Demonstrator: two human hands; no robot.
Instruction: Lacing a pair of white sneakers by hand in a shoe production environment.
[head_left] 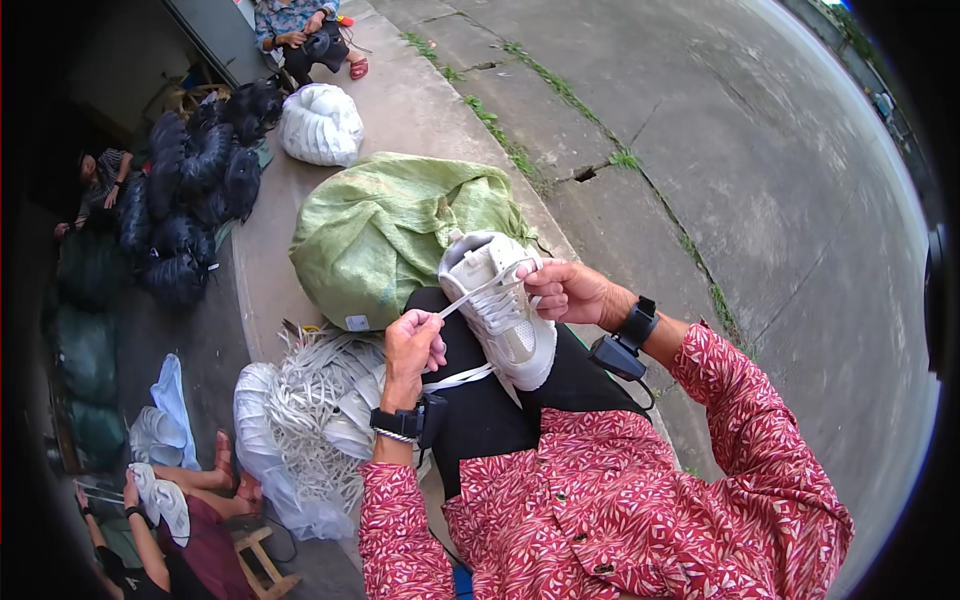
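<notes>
A white and grey sneaker [524,345] rests on my black-trousered thighs, its toe toward me and its collar away from me. White lace crosses its tongue through several eyelets. My left hand [413,350] is closed on one stretch of white shoelace [461,302], which runs up taut toward the top of the shoe. At the shoe's right side, my right hand [572,292] pinches lace by the upper eyelets. Another length of lace trails over my left thigh below the left hand. Each wrist wears a black strapped device.
Beside my left leg lies a heap of loose white laces [318,408]. A green woven sack [375,235] stands ahead, with a white bundle [320,125] and black bundles [190,190] beyond. People sit at far left, lower left and top. A step edge drops to concrete at right.
</notes>
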